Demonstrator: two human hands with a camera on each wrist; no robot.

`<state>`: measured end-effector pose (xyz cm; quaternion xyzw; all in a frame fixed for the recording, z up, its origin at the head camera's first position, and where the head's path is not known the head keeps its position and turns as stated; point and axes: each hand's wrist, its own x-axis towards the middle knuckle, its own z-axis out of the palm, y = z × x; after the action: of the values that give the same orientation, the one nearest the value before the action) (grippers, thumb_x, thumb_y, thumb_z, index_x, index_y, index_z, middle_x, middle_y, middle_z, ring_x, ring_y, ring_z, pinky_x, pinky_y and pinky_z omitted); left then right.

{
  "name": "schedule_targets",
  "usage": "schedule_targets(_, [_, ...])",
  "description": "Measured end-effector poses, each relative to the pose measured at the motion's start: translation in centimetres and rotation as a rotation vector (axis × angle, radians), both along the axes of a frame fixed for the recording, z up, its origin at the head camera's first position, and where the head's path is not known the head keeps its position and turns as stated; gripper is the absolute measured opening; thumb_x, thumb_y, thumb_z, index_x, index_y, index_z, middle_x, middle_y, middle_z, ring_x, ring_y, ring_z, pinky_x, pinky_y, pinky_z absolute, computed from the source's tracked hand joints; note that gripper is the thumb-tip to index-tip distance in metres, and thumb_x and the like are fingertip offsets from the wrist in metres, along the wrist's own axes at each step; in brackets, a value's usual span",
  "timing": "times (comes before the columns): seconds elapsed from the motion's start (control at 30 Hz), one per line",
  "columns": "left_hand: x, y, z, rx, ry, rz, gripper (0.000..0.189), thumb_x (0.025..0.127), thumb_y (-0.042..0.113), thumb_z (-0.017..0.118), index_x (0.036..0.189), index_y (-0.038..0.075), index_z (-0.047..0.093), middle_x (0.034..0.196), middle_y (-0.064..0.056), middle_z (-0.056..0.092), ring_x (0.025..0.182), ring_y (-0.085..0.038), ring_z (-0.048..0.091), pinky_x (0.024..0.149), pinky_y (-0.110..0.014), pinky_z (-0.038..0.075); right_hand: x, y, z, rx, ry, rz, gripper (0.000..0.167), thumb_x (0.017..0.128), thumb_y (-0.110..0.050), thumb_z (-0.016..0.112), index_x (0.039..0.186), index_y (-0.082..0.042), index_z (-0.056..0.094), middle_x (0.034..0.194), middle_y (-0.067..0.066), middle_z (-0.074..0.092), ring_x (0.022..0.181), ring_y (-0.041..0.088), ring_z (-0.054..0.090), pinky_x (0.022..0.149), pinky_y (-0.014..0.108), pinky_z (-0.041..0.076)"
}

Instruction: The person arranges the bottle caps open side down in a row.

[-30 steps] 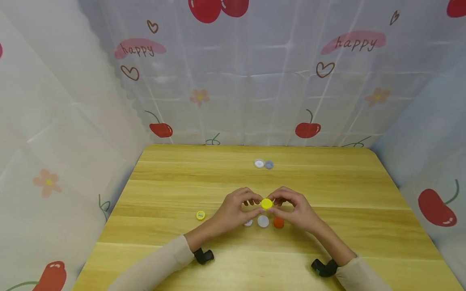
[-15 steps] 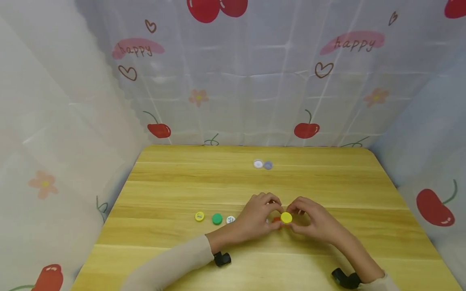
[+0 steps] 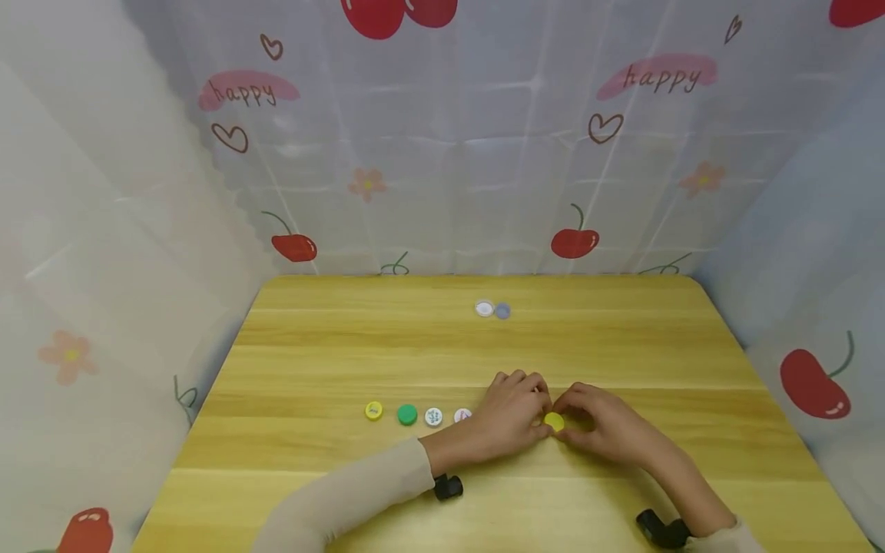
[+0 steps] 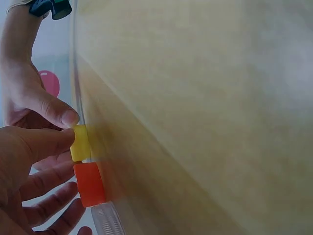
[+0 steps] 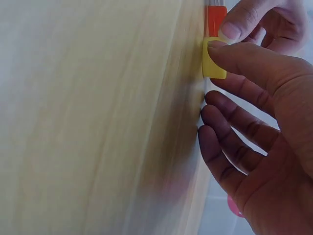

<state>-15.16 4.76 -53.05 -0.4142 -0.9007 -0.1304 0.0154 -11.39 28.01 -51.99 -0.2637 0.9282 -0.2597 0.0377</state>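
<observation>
Both hands meet at a yellow bottle cap (image 3: 554, 422) in the right half of the row. My left hand (image 3: 513, 415) pinches its left side with thumb and forefinger. From the other side my right hand (image 3: 614, 426) pinches it too, its thumb on the near edge, the other fingers spread loosely in the right wrist view. An orange bottle cap (image 4: 89, 184) stands right beside the yellow one in the left wrist view, with a clear ridged cap (image 4: 108, 218) past it. In the head view the left hand hides both of these.
Leftward along the row lie a yellow printed cap (image 3: 373, 410), a green cap (image 3: 407, 415), a white printed cap (image 3: 433, 416) and a white cap with a pinkish mark (image 3: 462, 415). Farther back sit a white round piece (image 3: 484, 308) and a bluish-grey one (image 3: 502, 311).
Both hands have carried the yellow cap rightward and down to the row's right end, beside the orange cap. The caps at the left, hidden earlier by the left arm, now show.
</observation>
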Motion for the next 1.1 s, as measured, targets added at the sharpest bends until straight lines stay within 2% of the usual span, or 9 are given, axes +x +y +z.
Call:
schedule_targets(0.17, [-0.2, 0.0, 0.0, -0.009, 0.005, 0.008, 0.018, 0.096, 0.053, 0.078, 0.103, 0.036, 0.078, 0.127, 0.014, 0.067, 0.111, -0.009, 0.06, 0.095, -0.031, 0.047, -0.1, 0.0, 0.2, 0.02, -0.004, -0.009, 0.028, 0.093, -0.029, 0.087, 0.118, -0.027, 0.074, 0.115, -0.012, 0.07, 0.106, 0.009, 0.067, 0.094, 0.038, 0.059])
schedule_targets(0.27, [-0.4, -0.3, 0.2, -0.029, -0.028, 0.006, 0.031, 0.094, 0.057, 0.079, 0.114, 0.034, 0.076, 0.132, 0.013, 0.065, 0.115, -0.01, 0.06, 0.098, -0.032, 0.047, 0.1, -0.2, 0.6, 0.071, 0.002, -0.032, 0.037, 0.091, -0.029, 0.088, 0.124, -0.021, 0.073, 0.117, -0.01, 0.07, 0.109, 0.013, 0.067, 0.096, 0.043, 0.059])
schedule_targets(0.37, [-1.3, -1.3, 1.0, -0.041, -0.124, 0.022, 0.051, 0.092, 0.062, 0.079, 0.13, 0.029, 0.071, 0.139, 0.009, 0.063, 0.123, -0.014, 0.059, 0.102, -0.035, 0.048, 0.1, -0.6, 1.4, 0.119, -0.008, -0.063, 0.047, 0.09, -0.03, 0.089, 0.131, -0.015, 0.07, 0.121, -0.006, 0.069, 0.113, 0.017, 0.067, 0.098, 0.047, 0.059])
schedule_targets(0.47, [-3.3, -2.9, 1.9, -0.008, -0.245, 0.073, 0.06, 0.093, 0.061, 0.078, 0.138, 0.024, 0.067, 0.144, 0.004, 0.062, 0.128, -0.019, 0.06, 0.105, -0.041, 0.049, -0.8, -1.0, 1.8, 0.099, -0.041, -0.071, 0.048, 0.093, -0.031, 0.086, 0.134, -0.012, 0.068, 0.124, -0.001, 0.07, 0.114, 0.021, 0.067, 0.098, 0.049, 0.058])
schedule_targets(0.57, [-6.4, -4.4, 2.7, 0.08, -0.327, 0.152, 0.055, 0.098, 0.054, 0.076, 0.14, 0.02, 0.067, 0.143, -0.001, 0.064, 0.128, -0.023, 0.062, 0.106, -0.043, 0.052, -2.9, -1.2, 1.6, 0.011, -0.101, -0.071, 0.046, 0.097, -0.033, 0.082, 0.133, -0.008, 0.068, 0.124, 0.004, 0.071, 0.114, 0.024, 0.068, 0.099, 0.05, 0.058])
schedule_targets(0.67, [-9.9, -5.6, 3.0, 0.189, -0.399, 0.256, 0.051, 0.101, 0.043, 0.076, 0.141, 0.014, 0.065, 0.14, -0.009, 0.064, 0.127, -0.027, 0.062, 0.107, -0.044, 0.053, -6.0, -1.5, 0.8, -0.089, -0.158, -0.086, 0.051, 0.098, -0.035, 0.081, 0.136, -0.005, 0.067, 0.127, 0.01, 0.072, 0.113, 0.026, 0.068, 0.098, 0.048, 0.058])
schedule_targets(0.8, [-13.8, -6.6, 2.2, 0.31, -0.473, 0.387, 0.052, 0.102, 0.031, 0.076, 0.145, 0.007, 0.061, 0.14, -0.017, 0.063, 0.13, -0.035, 0.058, 0.111, -0.048, 0.05, -10.3, -2.7, -0.2, -0.184, -0.215, -0.137, 0.06, 0.098, -0.034, 0.082, 0.143, -0.001, 0.061, 0.136, 0.018, 0.069, 0.118, 0.032, 0.067, 0.101, 0.049, 0.057])
schedule_targets(0.93, [-16.1, -6.8, 1.0, 0.349, -0.497, 0.455, 0.055, 0.099, 0.026, 0.078, 0.148, 0.008, 0.061, 0.142, -0.018, 0.066, 0.134, -0.037, 0.057, 0.116, -0.05, 0.048, -13.9, -4.7, -0.4, -0.195, -0.234, -0.203, 0.075, 0.097, -0.035, 0.082, 0.155, 0.0, 0.049, 0.151, 0.026, 0.054, 0.135, 0.043, 0.058, 0.113, 0.06, 0.05])
schedule_targets(1.1, [-17.3, -6.5, 0.1, 0.329, -0.446, 0.439, 0.054, 0.098, 0.025, 0.079, 0.148, 0.012, 0.064, 0.138, -0.016, 0.065, 0.129, -0.035, 0.058, 0.112, -0.048, 0.049, -17.1, -7.4, -0.6, -0.175, -0.176, -0.267, 0.078, 0.094, -0.032, 0.082, 0.156, 0.001, 0.048, 0.157, 0.031, 0.044, 0.142, 0.05, 0.041, 0.12, 0.068, 0.037])
